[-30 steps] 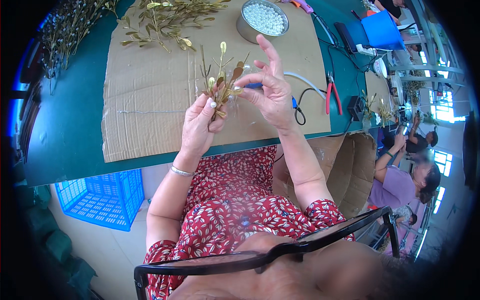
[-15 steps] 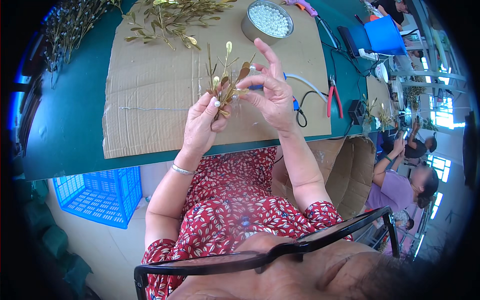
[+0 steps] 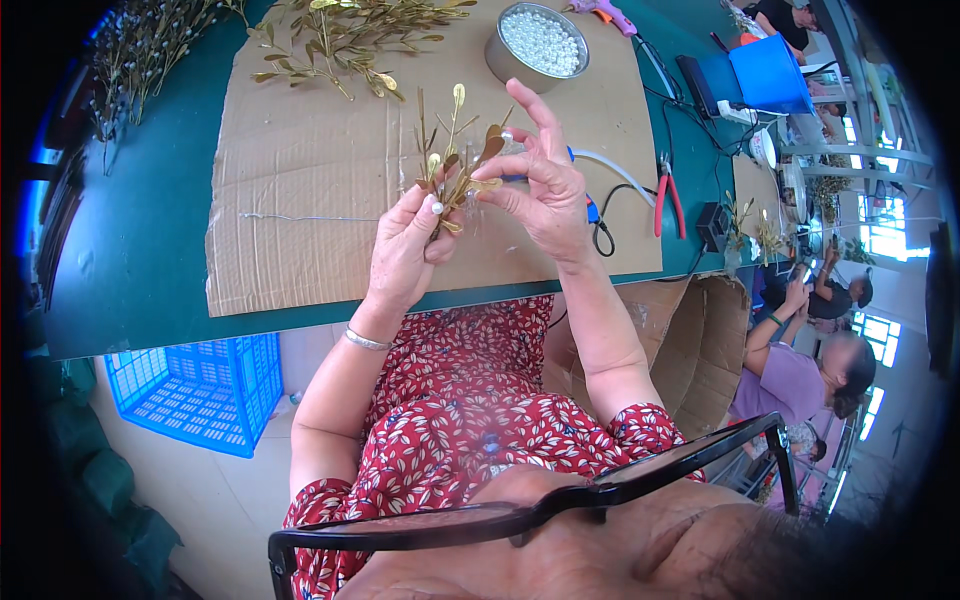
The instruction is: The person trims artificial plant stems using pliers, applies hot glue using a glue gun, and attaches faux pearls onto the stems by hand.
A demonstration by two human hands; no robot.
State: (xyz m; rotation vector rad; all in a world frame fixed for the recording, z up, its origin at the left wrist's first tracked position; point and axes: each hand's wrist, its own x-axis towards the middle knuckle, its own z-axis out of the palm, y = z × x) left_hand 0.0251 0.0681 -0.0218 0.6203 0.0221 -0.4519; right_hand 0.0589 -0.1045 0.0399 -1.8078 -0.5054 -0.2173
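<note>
My left hand grips a gold artificial leaf sprig low on its stems, above the cardboard sheet. White beads sit among its leaves, one close to my left thumb. At the sprig's right side, my right hand pinches a leaf or bead between thumb and index finger, its other fingers raised; the pinch partly hides what is held. Fine clear threads, perhaps glue, trail just below the fingertips. Left of my hands, a thin wire stem lies on the cardboard.
Round tin of white pearl beads stands beyond my right hand. More gold sprigs lie at the back. To the right are red-handled pliers, cables and a purple glue gun. A blue crate sits below; other people are at far right.
Almost nothing differs. The sprig and both hands have shifted very slightly, with the same grip and pinch kept.
</note>
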